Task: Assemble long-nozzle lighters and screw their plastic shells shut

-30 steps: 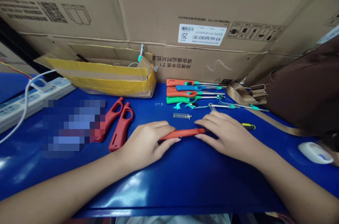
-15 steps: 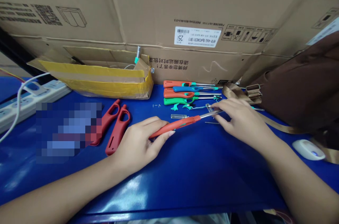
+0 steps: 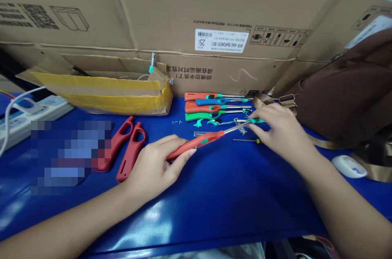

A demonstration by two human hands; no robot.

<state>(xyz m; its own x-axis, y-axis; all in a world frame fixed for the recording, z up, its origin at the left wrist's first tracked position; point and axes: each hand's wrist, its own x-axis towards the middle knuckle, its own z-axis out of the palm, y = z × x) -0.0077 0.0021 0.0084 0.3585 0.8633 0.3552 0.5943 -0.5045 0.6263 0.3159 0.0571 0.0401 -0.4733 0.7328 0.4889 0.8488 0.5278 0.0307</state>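
Note:
My left hand (image 3: 157, 161) is wrapped round the orange handle of a long-neck lighter (image 3: 196, 141). Its metal tube slants up to the right, where my right hand (image 3: 272, 126) pinches near the tip. A teal piece (image 3: 256, 121) shows at those fingertips; whether it is fixed to the tube I cannot tell. Just behind lie loose small parts, among them a clear piece (image 3: 200, 133) and teal bits (image 3: 199, 122). A thin metal pin with a yellow end (image 3: 257, 141) rests below the right fingers. Several lighters (image 3: 200, 107) in orange, blue and green lie behind.
Two red lighter shells (image 3: 132, 153) lie left of my left hand, beside a blurred-out patch. A taped cardboard tray (image 3: 101, 102) and a power strip (image 3: 36, 118) stand at the back left. On the right are a brown bag (image 3: 346, 83) and a white mouse-like device (image 3: 349, 167).
The view has shifted slightly, so things appear further left. My right fingers have shifted at the tube's tip, where the teal piece now shows. The pin's yellow end is now visible.

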